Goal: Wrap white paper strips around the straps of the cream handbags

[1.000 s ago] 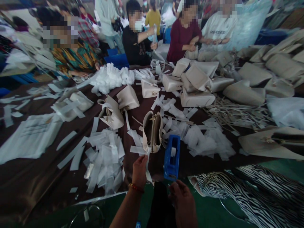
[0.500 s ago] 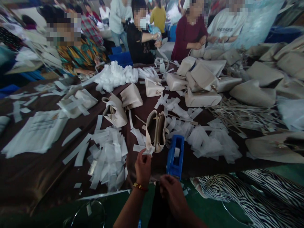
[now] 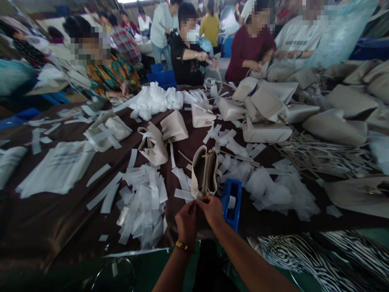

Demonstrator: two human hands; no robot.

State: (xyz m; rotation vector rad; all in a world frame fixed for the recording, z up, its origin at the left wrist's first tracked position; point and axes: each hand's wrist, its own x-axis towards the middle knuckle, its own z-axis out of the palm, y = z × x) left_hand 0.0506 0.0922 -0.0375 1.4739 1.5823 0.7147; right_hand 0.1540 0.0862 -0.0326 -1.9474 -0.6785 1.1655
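Note:
A small beige handbag [image 3: 195, 178] stands upright before me, its top open and a zip running down the middle. At its near end my left hand [image 3: 186, 221] pinches a small white strip [image 3: 198, 195], mostly hidden by the fingers. My right hand [image 3: 212, 211] is closed in a pinch at the same spot, its fingertips meeting those of the left. Whatever is between the right fingertips is too small to make out. Close to the right hand, a blue tape dispenser [image 3: 233, 182] rests on the dark tablecloth.
Loose white strips [image 3: 142, 202] lie left of the bag, and more translucent sheets [image 3: 273, 188] to the right. Other beige handbags [image 3: 267, 101] are heaped farther back, near thin straps [image 3: 316, 156]. Several people sit across the table; zebra-patterned trousers [image 3: 291, 255] show at my right.
My right hand has moved up and forward from beside the dispenser to the bag's near end. It now meets my left hand there. The view has shifted slightly.

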